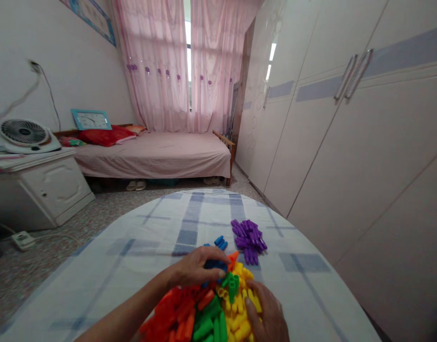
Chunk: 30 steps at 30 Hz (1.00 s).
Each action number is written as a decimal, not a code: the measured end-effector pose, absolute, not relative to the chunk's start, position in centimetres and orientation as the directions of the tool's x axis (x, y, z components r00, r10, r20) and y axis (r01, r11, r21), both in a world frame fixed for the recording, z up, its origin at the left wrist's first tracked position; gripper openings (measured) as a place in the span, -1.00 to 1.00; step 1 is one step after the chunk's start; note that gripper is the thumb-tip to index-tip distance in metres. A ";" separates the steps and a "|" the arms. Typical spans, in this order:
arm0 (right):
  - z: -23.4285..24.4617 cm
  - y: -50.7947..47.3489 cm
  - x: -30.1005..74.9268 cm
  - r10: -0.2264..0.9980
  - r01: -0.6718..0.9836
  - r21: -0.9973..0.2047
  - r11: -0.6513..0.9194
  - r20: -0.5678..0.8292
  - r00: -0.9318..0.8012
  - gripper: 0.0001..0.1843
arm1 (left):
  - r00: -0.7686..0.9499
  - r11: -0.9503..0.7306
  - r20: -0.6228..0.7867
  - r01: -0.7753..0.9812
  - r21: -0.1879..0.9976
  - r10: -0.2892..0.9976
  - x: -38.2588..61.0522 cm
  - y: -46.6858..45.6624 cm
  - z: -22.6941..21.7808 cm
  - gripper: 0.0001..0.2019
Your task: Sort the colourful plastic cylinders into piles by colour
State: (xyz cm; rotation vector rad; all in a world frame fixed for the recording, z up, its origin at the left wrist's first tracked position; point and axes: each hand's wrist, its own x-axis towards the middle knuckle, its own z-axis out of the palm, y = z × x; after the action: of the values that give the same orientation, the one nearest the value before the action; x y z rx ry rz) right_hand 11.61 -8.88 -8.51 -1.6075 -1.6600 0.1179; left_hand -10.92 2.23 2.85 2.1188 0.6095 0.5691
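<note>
A heap of small plastic tube pieces (218, 308) in red, orange, green and yellow lies at the near edge of a round table (140, 247) with a blue-checked white cloth. My left hand (197, 266) curls over blue pieces at the top of the heap, fingers closed round them. Two more blue pieces (221, 242) lie just beyond it. My right hand (268, 313) rests flat on the yellow pieces, fingers together. A separate pile of purple pieces (248, 236) sits a little farther off, to the right of the blue ones.
A bed (157, 154) with red pillows stands by the pink curtains at the back. A white cabinet (40, 190) with a fan (24, 134) is on the left, a power strip (22, 239) on the floor. Wardrobe doors (346, 142) line the right side.
</note>
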 end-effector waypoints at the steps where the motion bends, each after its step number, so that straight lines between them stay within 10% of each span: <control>1: -8.4 -9.0 11.5 0.873 0.783 -0.593 0.187 0.465 0.144 -0.65 | 0.778 -0.550 0.198 0.216 0.807 0.596 -10.8 1.1 3.1 -0.67; 9: -5.8 -9.6 10.9 0.910 0.539 -0.762 0.358 0.414 -0.019 -0.63 | 0.461 -0.576 0.388 0.397 0.715 0.798 -13.8 -4.5 2.8 -0.73; 16: -2.8 -9.1 13.0 0.892 0.410 -0.899 0.154 0.305 0.333 -0.57 | -0.147 -0.212 0.319 0.490 0.846 0.936 -21.3 -3.0 -4.5 -0.59; 30: -2.9 13.4 20.5 0.951 0.528 -0.822 0.213 0.299 0.081 -0.64 | -0.242 -0.041 0.145 0.389 0.920 0.959 -20.8 -2.8 -5.7 -0.57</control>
State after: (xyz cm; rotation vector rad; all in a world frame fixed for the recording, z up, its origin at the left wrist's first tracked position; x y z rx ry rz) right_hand 20.51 13.40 -2.93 -1.4377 -1.5718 0.5812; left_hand -20.80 -2.80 -5.67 1.4328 1.6624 1.2742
